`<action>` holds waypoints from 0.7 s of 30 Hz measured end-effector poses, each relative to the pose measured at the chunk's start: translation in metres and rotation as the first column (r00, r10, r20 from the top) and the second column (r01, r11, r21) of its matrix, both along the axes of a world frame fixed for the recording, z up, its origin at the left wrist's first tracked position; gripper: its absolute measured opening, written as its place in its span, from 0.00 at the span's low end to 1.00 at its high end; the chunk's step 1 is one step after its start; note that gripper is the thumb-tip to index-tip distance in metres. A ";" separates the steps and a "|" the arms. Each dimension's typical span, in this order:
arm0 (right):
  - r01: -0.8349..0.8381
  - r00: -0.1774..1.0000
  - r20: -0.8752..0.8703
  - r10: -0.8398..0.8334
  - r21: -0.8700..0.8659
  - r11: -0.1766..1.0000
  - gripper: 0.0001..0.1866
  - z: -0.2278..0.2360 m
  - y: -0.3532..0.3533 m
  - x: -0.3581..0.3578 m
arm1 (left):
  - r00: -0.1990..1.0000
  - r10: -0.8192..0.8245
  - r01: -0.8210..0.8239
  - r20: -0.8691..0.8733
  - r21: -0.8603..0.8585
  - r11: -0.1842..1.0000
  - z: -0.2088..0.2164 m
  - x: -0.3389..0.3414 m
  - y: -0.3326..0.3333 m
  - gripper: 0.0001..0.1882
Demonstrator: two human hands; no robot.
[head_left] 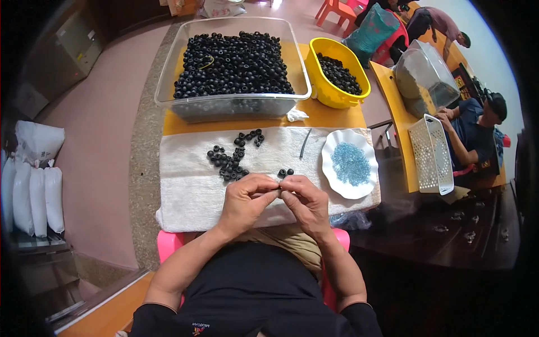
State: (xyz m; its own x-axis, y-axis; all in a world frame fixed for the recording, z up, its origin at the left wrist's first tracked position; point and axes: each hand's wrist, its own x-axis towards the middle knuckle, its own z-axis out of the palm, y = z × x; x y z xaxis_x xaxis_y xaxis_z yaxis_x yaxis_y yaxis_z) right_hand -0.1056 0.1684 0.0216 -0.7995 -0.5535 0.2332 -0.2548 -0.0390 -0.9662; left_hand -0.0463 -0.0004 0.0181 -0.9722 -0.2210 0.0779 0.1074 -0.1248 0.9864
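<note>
My left hand (247, 201) and my right hand (306, 203) meet fingertip to fingertip over the near part of a white towel (185, 191). Both are closed in a pinch around something small and dark, mostly covered by the fingers; its kind cannot be made out. Just beyond the fingertips lie a few round black pieces with holes (286, 172). A looser group of the same black pieces (227, 163) spreads over the towel beyond my left hand. To the right of my right hand stands a white scalloped plate (328, 171) holding many small clear-blue pieces (352, 163).
Beyond the towel stand a large clear bin (236, 106) and a yellow tub (335, 99), both holding black pieces. A thin dark rod (305, 144) and a crumpled white tissue (297, 115) lie nearby. At right, a person (474, 132) sits by a white perforated basket (431, 157).
</note>
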 end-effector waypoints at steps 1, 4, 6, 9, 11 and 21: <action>-0.003 1.000 0.002 0.003 -0.003 1.000 0.11 -0.002 -0.001 0.001 | 1.000 0.004 -0.004 -0.010 -0.019 1.000 0.000 0.002 -0.001 0.08; 0.002 1.000 -0.007 -0.002 0.028 1.000 0.11 -0.006 -0.005 0.003 | 1.000 0.012 -0.012 0.026 -0.013 1.000 -0.001 0.005 -0.004 0.07; 0.020 0.999 -0.043 -0.019 0.032 0.999 0.11 -0.005 -0.007 0.003 | 1.000 0.021 -0.020 0.023 -0.030 0.999 0.001 0.006 -0.004 0.07; 0.036 0.997 -0.075 -0.034 0.032 0.999 0.11 -0.005 -0.008 0.002 | 0.999 0.021 -0.020 0.030 -0.041 0.999 0.002 0.005 -0.004 0.07; 0.034 0.993 -0.115 -0.030 0.030 0.999 0.11 -0.007 -0.008 -0.001 | 0.999 0.016 -0.014 0.041 -0.038 0.999 0.002 0.004 -0.005 0.06; -0.004 0.990 -0.139 0.014 0.069 0.998 0.09 -0.015 -0.007 -0.009 | 0.996 -0.003 0.015 0.091 -0.132 0.991 0.004 0.005 -0.012 0.06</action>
State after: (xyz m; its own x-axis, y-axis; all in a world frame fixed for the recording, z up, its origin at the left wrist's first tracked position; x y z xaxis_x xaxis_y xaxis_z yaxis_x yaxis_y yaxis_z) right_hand -0.1142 0.1609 0.0067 -0.7568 -0.5791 0.3033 -0.3869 0.0227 -0.9219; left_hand -0.0416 -0.0124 0.0219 -0.9784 -0.2058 0.0179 0.0167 0.0074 0.9998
